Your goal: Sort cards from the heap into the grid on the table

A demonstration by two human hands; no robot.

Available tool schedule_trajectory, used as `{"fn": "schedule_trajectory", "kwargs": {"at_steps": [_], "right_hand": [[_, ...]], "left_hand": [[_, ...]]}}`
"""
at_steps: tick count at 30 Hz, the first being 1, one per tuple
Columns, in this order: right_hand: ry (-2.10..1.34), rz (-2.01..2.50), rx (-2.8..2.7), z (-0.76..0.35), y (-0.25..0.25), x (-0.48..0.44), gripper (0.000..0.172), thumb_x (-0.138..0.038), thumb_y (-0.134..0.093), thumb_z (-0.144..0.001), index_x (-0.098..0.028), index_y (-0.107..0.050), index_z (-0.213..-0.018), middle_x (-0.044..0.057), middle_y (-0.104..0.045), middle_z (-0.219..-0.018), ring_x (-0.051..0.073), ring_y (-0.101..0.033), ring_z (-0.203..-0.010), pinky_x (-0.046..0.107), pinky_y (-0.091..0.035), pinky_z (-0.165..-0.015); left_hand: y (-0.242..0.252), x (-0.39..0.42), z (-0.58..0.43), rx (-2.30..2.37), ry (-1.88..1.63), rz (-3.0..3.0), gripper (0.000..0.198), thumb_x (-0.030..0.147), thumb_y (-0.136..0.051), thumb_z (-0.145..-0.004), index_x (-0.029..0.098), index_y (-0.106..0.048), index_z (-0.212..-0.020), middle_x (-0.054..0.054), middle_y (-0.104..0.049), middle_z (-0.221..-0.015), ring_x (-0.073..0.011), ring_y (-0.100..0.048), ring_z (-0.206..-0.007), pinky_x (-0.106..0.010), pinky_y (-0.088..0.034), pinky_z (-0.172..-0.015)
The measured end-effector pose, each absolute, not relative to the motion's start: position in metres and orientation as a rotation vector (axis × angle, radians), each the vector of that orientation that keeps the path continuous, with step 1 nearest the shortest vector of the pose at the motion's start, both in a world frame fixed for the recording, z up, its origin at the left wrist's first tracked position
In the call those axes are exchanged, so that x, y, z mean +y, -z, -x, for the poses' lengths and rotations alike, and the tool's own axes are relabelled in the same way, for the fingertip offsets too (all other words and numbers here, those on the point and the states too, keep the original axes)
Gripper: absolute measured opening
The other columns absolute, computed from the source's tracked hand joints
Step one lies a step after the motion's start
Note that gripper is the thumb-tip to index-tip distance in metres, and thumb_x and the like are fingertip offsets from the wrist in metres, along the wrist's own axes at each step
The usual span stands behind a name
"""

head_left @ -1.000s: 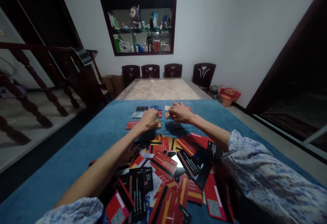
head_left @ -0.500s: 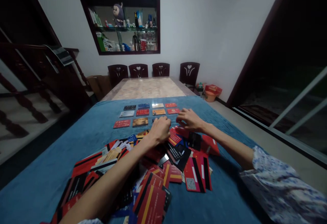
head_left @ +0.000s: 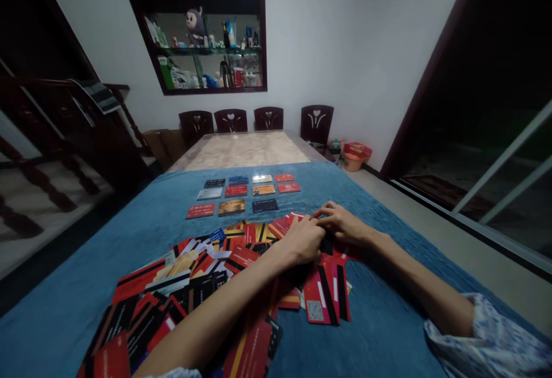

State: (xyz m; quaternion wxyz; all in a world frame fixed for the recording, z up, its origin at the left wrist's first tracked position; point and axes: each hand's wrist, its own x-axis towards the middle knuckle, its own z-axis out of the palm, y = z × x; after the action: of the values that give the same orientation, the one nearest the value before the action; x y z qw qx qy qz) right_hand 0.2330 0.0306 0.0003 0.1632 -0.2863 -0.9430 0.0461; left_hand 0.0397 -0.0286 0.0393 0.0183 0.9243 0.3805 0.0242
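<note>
A heap of plastic cards (head_left: 241,257), red, black, yellow and white, many with dark magnetic stripes, spreads over the blue cloth (head_left: 371,309). At its right side my left hand (head_left: 304,240) is closed with fingers curled down among the cards; whatever they grip is hidden. My right hand (head_left: 342,222) meets it there, fingers bent and fingertips against the left hand, over red and black cards. Beyond the heap, several cards lie flat in three rows. The nearest row has a red card (head_left: 200,210), a gold card (head_left: 232,207) and a dark blue card (head_left: 264,205).
The cloth covers the near part of a long table with a stone-patterned top (head_left: 250,151). Dark wooden chairs (head_left: 317,125) stand at its far end. A stair railing (head_left: 43,182) is on the left, a glass door (head_left: 487,194) on the right.
My left hand has moved right and slightly nearer, away from the dark blue card, which now shows fully. My right hand has come nearer and right, down to the heap, meeting the left.
</note>
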Motion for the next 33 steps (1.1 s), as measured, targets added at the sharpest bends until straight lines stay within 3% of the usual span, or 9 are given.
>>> {"fn": "schedule_trajectory", "kwargs": {"at_steps": [4, 10, 19, 28, 33], "right_hand": [[-0.067, 0.874, -2.692, -0.238, -0.001, 0.030, 0.050, -0.004, -0.051, -0.078, -0.029, -0.071, -0.115, 0.006, -0.066, -0.120, 0.026, -0.048, -0.107, 0.046, -0.043, -0.091], [-0.024, 0.930, -2.660, -0.247, 0.003, 0.034, 0.033, -0.020, -0.055, -0.087, -0.027, -0.071, -0.116, 0.008, -0.067, -0.119, 0.027, -0.048, -0.108, 0.046, -0.044, -0.090], [-0.175, 0.920, -2.631, -0.247, -0.003, 0.024, 0.030, -0.027, -0.060, -0.085, -0.022, -0.071, -0.112, 0.009, -0.067, -0.116, 0.028, -0.048, -0.108, 0.048, -0.042, -0.093], [-0.334, 0.887, -2.633, -0.247, -0.010, 0.018, 0.037, -0.032, -0.067, -0.079, -0.019, -0.070, -0.114, 0.011, -0.066, -0.115, 0.027, -0.049, -0.107, 0.048, -0.042, -0.095], [-0.371, 0.859, -2.585, -0.247, -0.011, 0.016, 0.029, -0.034, -0.064, -0.084, -0.021, -0.072, -0.109, 0.010, -0.068, -0.107, 0.026, -0.050, -0.105, 0.047, -0.043, -0.094]], "left_hand": [[-0.032, -0.026, -0.041, 1.207, -0.074, -2.865, 0.019, 0.020, -0.057, -0.083, 0.018, -0.071, -0.095, -0.010, -0.063, -0.122, -0.0311, -0.055, -0.114, -0.048, -0.048, -0.093], [-0.033, -0.026, -0.038, 1.287, -0.155, -2.836, 0.027, 0.032, -0.049, -0.092, 0.017, -0.071, -0.093, -0.011, -0.065, -0.111, -0.0304, -0.053, -0.113, -0.051, -0.043, -0.097], [-0.037, -0.031, -0.038, 1.371, -0.106, -2.807, 0.044, 0.047, -0.054, -0.084, 0.012, -0.069, -0.105, -0.017, -0.061, -0.117, -0.0334, -0.050, -0.117, -0.053, -0.040, -0.100], [-0.037, -0.036, -0.042, 1.482, -0.113, -2.743, 0.039, 0.039, -0.051, -0.085, 0.013, -0.069, -0.108, -0.019, -0.062, -0.117, -0.0325, -0.054, -0.116, -0.049, -0.042, -0.098], [-0.043, -0.030, -0.038, 1.441, -0.155, -2.763, 0.033, 0.034, -0.046, -0.087, 0.015, -0.072, -0.092, -0.015, -0.071, -0.097, -0.0310, -0.061, -0.103, -0.047, -0.044, -0.092]]}}
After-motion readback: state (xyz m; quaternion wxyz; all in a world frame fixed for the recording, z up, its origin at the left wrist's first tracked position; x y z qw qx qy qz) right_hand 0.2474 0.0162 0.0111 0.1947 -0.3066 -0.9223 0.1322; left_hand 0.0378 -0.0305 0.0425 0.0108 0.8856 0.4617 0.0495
